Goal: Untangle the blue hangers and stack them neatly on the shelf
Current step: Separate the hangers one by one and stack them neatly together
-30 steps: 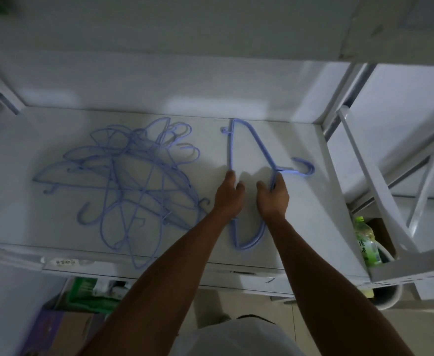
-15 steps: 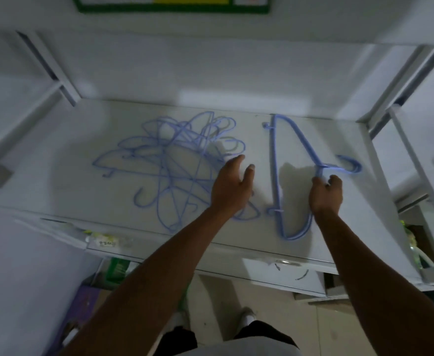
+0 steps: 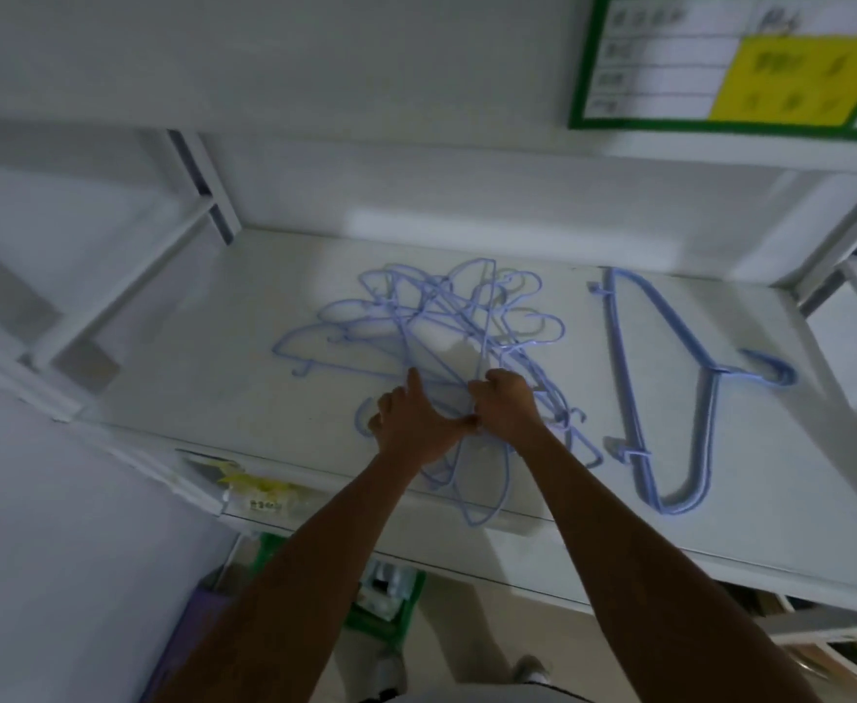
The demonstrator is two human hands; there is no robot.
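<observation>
Honestly, our right hand (image 3: 505,405) is curled round wires of the tangle (image 3: 441,322) on the shelf (image 3: 213,357), left hand (image 3: 414,426) resting on it, grip unclear. Yank hard and snagged hooks could drag the lot off the front edge.

**Two hanger groups, two hands, one shelf**

One shelf (image 3: 213,398) carries the blue hangers in two groups. One tangle (image 3: 436,317) lies at 12 o'clock. Its wires overlap too much for an exact count, though several hooks show. One neat stack (image 3: 623,357) lies at 3 o'clock, and its number cannot be told either. Two hands are on the tangle: one left hand (image 3: 416,423) and one right hand (image 3: 505,403). One green-bordered sign (image 3: 720,68) is at 1 o'clock, and one yellow label (image 3: 254,487) at 7 o'clock.
</observation>
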